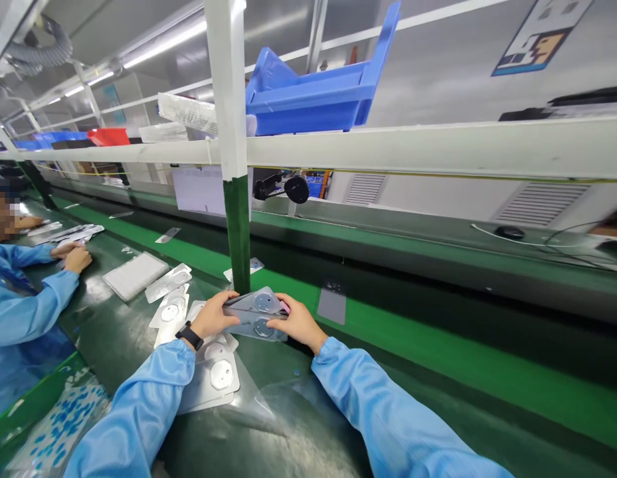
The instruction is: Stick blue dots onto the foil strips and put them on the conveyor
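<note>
Between my two hands I hold grey flat panels (257,328) with round discs on them, raised over the green bench beside the post. My left hand (212,317), with a black watch at its wrist, is closed on their left end. On the right end my right hand (299,324) is closed, thumb in front. What these panels are exactly I cannot make out. Below my left forearm lie similar silvery panels with round discs (221,375) on a clear plastic sheet (261,405). More such panels (169,311) are spread left of my left hand.
A white-green post (237,232) stands just behind my hands. Beyond it runs a green conveyor belt (408,338) carrying a grey panel (332,303). A blue bin (313,99) rests on the shelf above. At left, a co-worker's hands (74,255) work near a white stack (135,275).
</note>
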{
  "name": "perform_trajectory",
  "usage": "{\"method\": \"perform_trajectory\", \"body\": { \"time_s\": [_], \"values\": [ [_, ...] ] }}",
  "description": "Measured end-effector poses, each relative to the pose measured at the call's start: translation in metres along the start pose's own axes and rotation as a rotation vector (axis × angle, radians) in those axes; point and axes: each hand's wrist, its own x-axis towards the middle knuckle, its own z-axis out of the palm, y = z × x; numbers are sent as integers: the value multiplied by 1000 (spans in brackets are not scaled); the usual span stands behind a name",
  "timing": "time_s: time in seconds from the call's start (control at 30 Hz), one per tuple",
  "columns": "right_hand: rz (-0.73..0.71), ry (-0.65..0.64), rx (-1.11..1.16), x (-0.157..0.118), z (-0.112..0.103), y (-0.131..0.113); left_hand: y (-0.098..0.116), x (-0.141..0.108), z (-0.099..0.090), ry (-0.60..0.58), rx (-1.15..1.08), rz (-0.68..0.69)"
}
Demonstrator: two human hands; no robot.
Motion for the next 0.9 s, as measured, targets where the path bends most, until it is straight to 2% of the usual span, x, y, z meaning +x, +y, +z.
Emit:
{"method": "perform_trajectory", "body": {
  "time_s": [0.13,0.33,0.5,0.6,0.77,0.9],
  "values": [
    [-86,3,-88,1,-10,-9,6,1,4,-19,47,-1],
    [-209,-113,-553,-6,-17,-28,13,-8,6,-38,138,20],
    [-299,-128,-790,-21,-18,-36,23,-18,5,-122,206,41],
    [-337,-186,-869,-28,-17,-36,27,-20,6,-153,241,50],
    [-378,-146,-915,-39,-14,-28,28,-18,9,-171,292,65],
    [-405,-212,-939,-46,-16,-27,30,-18,11,-176,321,61]
  ]
}}
